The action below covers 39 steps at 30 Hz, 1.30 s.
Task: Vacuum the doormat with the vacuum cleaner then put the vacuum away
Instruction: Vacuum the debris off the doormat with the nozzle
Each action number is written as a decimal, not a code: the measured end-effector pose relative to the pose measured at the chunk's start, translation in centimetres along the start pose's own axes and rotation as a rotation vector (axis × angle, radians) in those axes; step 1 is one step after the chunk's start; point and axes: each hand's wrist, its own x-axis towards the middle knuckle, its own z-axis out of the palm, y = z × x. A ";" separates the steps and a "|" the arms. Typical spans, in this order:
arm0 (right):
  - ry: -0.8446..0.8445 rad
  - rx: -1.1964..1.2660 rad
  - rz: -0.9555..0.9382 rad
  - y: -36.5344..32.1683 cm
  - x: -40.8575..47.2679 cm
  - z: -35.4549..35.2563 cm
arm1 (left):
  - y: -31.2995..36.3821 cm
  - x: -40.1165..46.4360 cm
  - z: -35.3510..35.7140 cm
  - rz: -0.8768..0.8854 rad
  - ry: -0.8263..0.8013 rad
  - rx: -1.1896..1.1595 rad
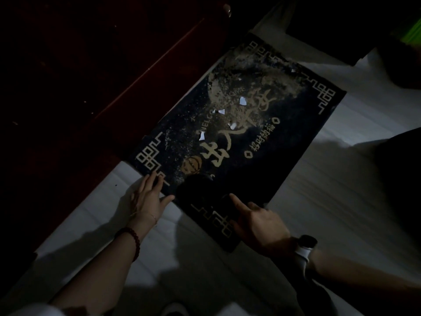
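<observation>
Doormat [262, 137], dusty and strewn with paper scraps [242, 101], lies on the pale floor [341, 201] against a dark red door [91, 65]. Left hand [148, 197] spread flat on its corner; right hand [257, 220] points, index extended. Hold mat flat; no vacuum visible.

Dim interior: pale grey tiled floor [330, 190] crossed by dark shadows; dark reddish-brown wooden door [79, 65] along the upper left; bright green ribbed object [411, 34] at the upper right corner
</observation>
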 end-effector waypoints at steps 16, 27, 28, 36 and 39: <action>-0.081 -0.108 -0.080 -1.0 -2.2 -0.8 | -1.3 0.7 0.1 0.072 0.040 -0.095; 0.018 -0.140 -0.072 -3.0 4.4 -1.4 | -1.2 -0.9 1.8 0.110 0.134 -0.220; 0.009 -0.145 -0.074 -2.9 3.9 -1.1 | -1.1 -0.9 1.9 0.110 0.130 -0.215; -0.074 -0.128 -0.036 -0.2 -2.1 0.5 | -0.7 -0.5 1.1 0.030 0.018 -0.002; -0.064 -0.102 -0.001 0.5 -3.5 0.6 | -0.5 -0.4 0.7 0.013 -0.006 0.017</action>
